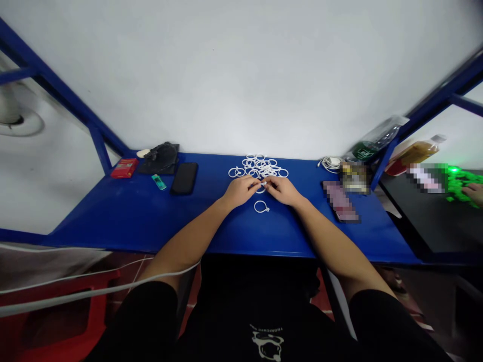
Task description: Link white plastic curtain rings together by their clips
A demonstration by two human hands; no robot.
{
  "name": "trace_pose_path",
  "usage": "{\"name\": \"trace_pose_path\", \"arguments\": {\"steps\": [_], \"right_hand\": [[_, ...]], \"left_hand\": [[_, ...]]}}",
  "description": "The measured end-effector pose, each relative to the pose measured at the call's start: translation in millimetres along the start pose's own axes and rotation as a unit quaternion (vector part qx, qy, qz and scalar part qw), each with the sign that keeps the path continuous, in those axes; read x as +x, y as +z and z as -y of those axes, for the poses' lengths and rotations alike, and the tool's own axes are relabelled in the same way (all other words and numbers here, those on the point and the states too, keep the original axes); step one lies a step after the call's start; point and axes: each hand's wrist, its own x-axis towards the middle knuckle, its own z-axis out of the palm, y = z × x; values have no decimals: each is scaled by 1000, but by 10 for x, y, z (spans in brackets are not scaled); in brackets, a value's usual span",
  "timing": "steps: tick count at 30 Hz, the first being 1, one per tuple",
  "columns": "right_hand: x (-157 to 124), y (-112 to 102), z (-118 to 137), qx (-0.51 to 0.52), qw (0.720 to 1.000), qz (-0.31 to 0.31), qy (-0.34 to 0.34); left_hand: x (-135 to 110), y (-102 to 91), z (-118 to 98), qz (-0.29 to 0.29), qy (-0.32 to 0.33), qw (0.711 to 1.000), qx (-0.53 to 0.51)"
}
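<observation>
My left hand [241,191] and my right hand [282,191] meet over the middle of the blue table [124,216]. Both have their fingers pinched on a small white ring [261,187] held between them. Just behind the hands lies a pile of several white rings [259,166]. One single white ring [261,206] lies flat on the table in front of the hands, apart from the pile.
On the left of the table are a black phone [184,177], a teal lighter [159,182], a red box [124,168] and a dark bundle [160,157]. To the right lie a coiled white cable [330,163], a blurred phone [341,201] and bottles [373,141]. Another person's hand [476,193] shows at far right.
</observation>
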Motion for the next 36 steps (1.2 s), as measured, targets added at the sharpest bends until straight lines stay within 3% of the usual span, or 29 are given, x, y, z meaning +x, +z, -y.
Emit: {"name": "trace_pose_path", "arguments": {"steps": [6, 12, 15, 18, 21, 27, 36], "right_hand": [[15, 36, -14, -5, 1000, -11, -19], [6, -17, 20, 27, 998, -20, -45], [-10, -103, -41, 18, 998, -57, -25], [-19, -176, -172, -32, 995, -94, 16], [-15, -188, -302, -49, 994, -88, 52], [2, -160, -374, -53, 994, -79, 62], [-15, -276, -433, -75, 990, -79, 90]], "left_hand": [[-14, 33, -54, 27, 13, 999, -25], [-22, 11, -61, 9, 38, 999, -24], [-21, -35, -27, 2, 71, 997, -19], [-30, -61, -41, 38, 111, 993, -19], [-45, -57, -112, 94, 136, 986, -27], [-55, -41, -204, 183, 121, 976, 0], [-52, -86, -232, 219, 123, 968, -13]]}}
